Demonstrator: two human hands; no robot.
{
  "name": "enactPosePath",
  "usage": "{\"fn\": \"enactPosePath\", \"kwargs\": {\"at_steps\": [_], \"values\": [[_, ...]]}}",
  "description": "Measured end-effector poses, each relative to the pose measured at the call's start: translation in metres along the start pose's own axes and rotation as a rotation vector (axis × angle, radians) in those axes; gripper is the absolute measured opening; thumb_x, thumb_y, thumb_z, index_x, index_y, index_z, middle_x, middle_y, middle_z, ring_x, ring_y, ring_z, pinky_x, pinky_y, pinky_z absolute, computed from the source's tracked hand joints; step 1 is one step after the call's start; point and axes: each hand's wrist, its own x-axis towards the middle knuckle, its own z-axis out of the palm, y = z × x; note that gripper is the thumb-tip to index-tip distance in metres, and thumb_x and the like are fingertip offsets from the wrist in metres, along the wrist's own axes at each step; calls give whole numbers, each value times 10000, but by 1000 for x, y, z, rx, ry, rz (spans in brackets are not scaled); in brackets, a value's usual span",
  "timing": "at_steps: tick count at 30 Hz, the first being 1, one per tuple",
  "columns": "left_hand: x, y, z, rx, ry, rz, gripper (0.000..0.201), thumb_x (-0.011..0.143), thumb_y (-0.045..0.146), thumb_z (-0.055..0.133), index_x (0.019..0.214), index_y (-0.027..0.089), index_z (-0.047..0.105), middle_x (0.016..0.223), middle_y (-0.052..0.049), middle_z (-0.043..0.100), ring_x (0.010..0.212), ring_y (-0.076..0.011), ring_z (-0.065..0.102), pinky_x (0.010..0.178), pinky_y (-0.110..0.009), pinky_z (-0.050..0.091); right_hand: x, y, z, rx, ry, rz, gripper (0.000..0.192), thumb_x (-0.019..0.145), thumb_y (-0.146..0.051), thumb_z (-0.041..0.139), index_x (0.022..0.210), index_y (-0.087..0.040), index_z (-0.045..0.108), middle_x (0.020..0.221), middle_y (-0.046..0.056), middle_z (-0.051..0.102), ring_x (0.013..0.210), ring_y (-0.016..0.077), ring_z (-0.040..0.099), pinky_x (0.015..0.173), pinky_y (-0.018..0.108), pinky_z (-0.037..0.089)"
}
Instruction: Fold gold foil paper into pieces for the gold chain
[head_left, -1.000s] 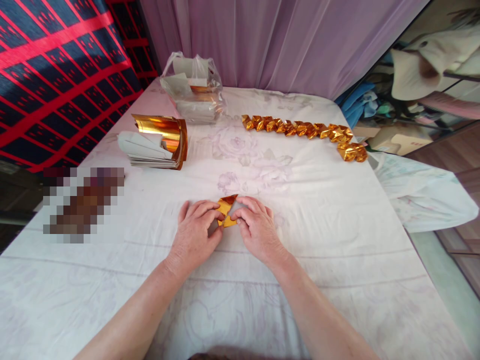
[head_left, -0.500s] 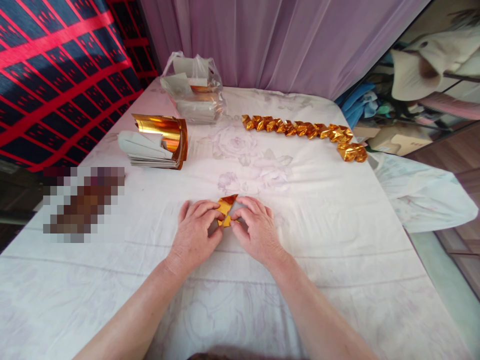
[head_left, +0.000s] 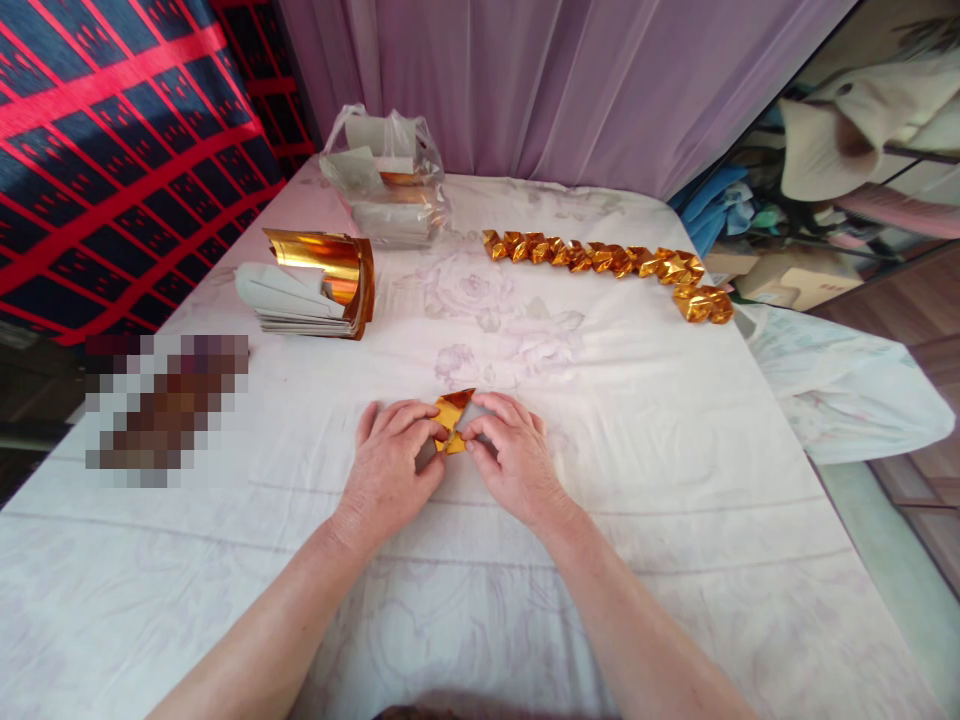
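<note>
Centrally, on the white cloth (head_left: 675,520): one folded gold foil piece (head_left: 452,418), pinched from both sides between left hand (head_left: 390,465) and right hand (head_left: 510,455), equally near, its pointed tip aimed away from the person.

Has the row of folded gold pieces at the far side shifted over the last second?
No. The row of folded gold pieces sits at the same spot relative to the gold foil stack.
</note>
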Motion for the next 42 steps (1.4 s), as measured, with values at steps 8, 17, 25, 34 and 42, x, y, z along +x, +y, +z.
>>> {"fn": "enactPosePath", "kwargs": {"at_steps": [8, 17, 25, 34, 42], "values": [[0, 0, 0, 2, 5, 1, 213, 756, 162, 569, 920, 264, 658, 1216, -33, 673, 1211, -279, 551, 1144, -577, 230, -1, -6, -1, -45, -3, -9, 80, 852, -216, 607, 904, -248, 658, 1335, 77, 599, 1291, 277, 484, 992, 475, 383], [0, 0, 0, 6, 3, 14, 214, 768, 149, 559, 930, 257, 648, 1220, -35, 671, 1215, -271, 549, 1136, -574, 229, -1, -10, 2, -63, 27, 14, 43, 842, -238, 633, 883, -241, 647, 1320, 80, 604, 1280, 283, 494, 975, 475, 380], [-1, 0, 0, 9, 5, 20, 189, 788, 173, 577, 938, 259, 653, 1232, -40, 666, 1220, -275, 550, 1141, -577, 228, -2, -5, 1, -62, 16, -22, 185, 854, -121, 510, 902, -241, 643, 1340, 67, 598, 1284, 256, 488, 972, 446, 373], [-1, -2, 1, 14, 21, 36, 112, 849, 251, 619, 949, 263, 669, 1214, -49, 677, 1201, -285, 564, 1132, -583, 254, -3, 6, 4, -37, 150, 21, 246, 856, -125, 462, 981, -220, 651, 1323, 97, 592, 1290, 260, 473, 1014, 432, 383], [-3, -4, 2, 15, 31, 66, 128, 878, 239, 569, 958, 252, 669, 1236, -59, 676, 1221, -288, 552, 1130, -600, 250, 3, 23, -3, -72, 194, 125, 365, 824, -102, 437, 1124, -210, 613, 1317, 111, 614, 1278, 268, 487, 1006, 458, 378]]}}
